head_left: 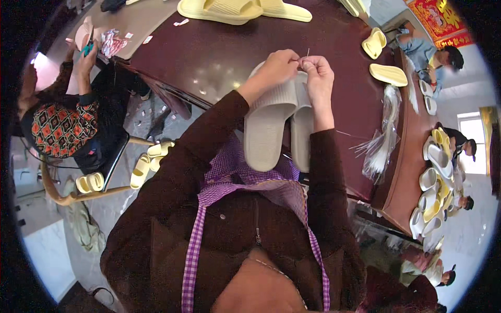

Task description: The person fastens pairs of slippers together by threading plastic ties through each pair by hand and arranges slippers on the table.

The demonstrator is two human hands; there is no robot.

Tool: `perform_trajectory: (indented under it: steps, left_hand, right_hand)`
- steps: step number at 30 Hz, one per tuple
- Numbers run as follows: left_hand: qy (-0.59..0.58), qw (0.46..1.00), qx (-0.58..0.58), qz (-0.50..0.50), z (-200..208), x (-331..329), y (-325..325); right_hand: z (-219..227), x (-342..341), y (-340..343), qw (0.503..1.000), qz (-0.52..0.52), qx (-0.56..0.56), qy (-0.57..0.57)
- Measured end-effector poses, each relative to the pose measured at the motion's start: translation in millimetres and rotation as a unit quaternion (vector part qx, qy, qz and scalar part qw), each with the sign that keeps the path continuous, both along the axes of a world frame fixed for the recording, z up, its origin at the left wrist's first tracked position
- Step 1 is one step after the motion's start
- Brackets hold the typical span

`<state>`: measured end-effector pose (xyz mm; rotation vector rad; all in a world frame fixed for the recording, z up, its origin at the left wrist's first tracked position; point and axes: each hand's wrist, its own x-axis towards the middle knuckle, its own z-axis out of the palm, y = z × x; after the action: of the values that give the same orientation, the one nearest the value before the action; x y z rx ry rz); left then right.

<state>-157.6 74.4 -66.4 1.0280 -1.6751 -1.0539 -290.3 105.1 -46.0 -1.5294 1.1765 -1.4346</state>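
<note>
Two pale grey slippers (267, 123) lie side by side on the dark maroon table (209, 52), heels hanging over the near edge toward me. My left hand (277, 67) and my right hand (318, 75) meet at the slippers' toe straps, fingertips pinched together. A thin needle-like pin (308, 52) sticks up between the fingers. Which hand grips it I cannot tell exactly. Both forearms wear dark brown sleeves.
Yellow slippers (224, 9) lie at the table's far edge, more (388, 74) at right. A bundle of clear plastic bags (383, 141) lies right of my arm. A person (68, 115) sits at left holding scissors. Other people work at right beside stacked slippers (436, 182).
</note>
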Motion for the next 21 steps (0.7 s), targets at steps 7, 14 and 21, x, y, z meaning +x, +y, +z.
perform_trajectory:
  steps: [7,14,21]
  left_hand:
    - [0.078,0.993,-0.005,0.085,3.0,-7.7,33.1]
    - [0.115,0.988,0.008,0.100,-2.6,-16.4,41.6]
    - [0.285,0.953,0.091,0.038,1.1,-15.8,51.7]
  right_hand:
    - [-6.8,-8.1,6.2,0.998,-0.036,0.011,-0.056]
    - [-5.8,-5.7,17.9,0.994,-0.015,-0.014,-0.105]
    - [1.5,-8.1,39.0,0.996,-0.041,-0.030,-0.068]
